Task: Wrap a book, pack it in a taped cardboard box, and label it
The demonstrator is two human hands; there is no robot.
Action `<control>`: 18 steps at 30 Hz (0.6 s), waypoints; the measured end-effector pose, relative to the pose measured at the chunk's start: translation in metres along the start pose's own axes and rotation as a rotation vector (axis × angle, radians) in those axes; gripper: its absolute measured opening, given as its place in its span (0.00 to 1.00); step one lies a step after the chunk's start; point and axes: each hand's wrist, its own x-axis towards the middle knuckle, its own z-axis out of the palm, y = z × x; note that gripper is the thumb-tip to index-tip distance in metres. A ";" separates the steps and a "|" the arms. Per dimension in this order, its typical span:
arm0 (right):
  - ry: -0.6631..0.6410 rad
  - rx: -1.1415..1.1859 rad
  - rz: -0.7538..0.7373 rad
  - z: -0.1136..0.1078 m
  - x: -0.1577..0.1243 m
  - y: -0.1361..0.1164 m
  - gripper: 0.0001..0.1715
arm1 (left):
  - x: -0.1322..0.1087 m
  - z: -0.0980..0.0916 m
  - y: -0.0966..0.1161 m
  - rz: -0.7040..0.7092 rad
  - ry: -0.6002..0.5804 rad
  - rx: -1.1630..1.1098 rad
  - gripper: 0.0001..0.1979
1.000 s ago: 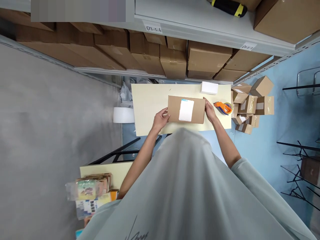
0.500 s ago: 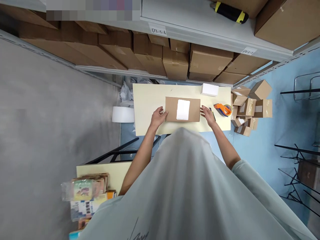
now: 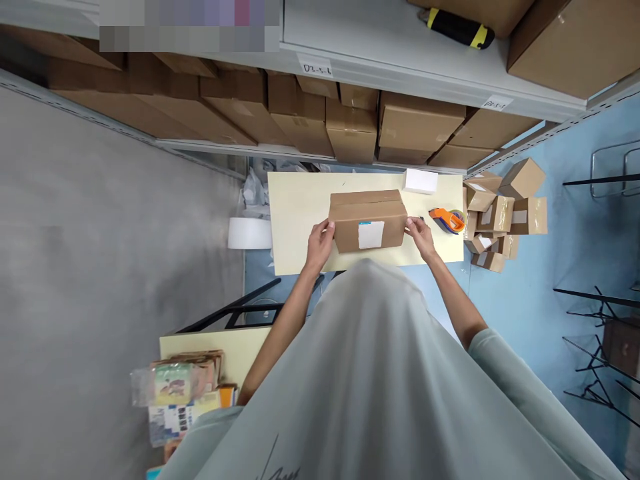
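Observation:
A brown cardboard box [image 3: 349,230] is tipped toward me over the pale yellow table [image 3: 295,200]. Its labelled side slants to face my body, and a seam runs across its other visible side. On that slanted side is a white label [image 3: 371,235] with a blue strip at its upper edge. My left hand [image 3: 320,245] grips the box's left end, thumb and fingers at the edge. At the right end my right hand [image 3: 421,235] pinches the box in the same way. An orange tape dispenser [image 3: 447,220] lies just right of my right hand.
A small white box [image 3: 421,181] sits at the table's back right. Beyond the right edge several cardboard parcels [image 3: 495,213] are piled. A grey shelf [image 3: 350,60] with cartons overhangs the back. Packaged books [image 3: 185,387] lie on a side table at lower left.
Both hands have closed on the box's ends. The box has turned from lying with its label upward to tilted, its labelled side now facing me.

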 end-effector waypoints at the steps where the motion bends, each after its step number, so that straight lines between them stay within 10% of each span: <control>1: 0.006 -0.007 0.004 0.000 -0.002 0.001 0.45 | -0.004 0.000 -0.002 -0.011 0.010 -0.007 0.31; 18: 0.001 -0.005 -0.020 -0.002 -0.024 0.017 0.40 | -0.014 -0.010 -0.010 -0.019 0.026 -0.143 0.33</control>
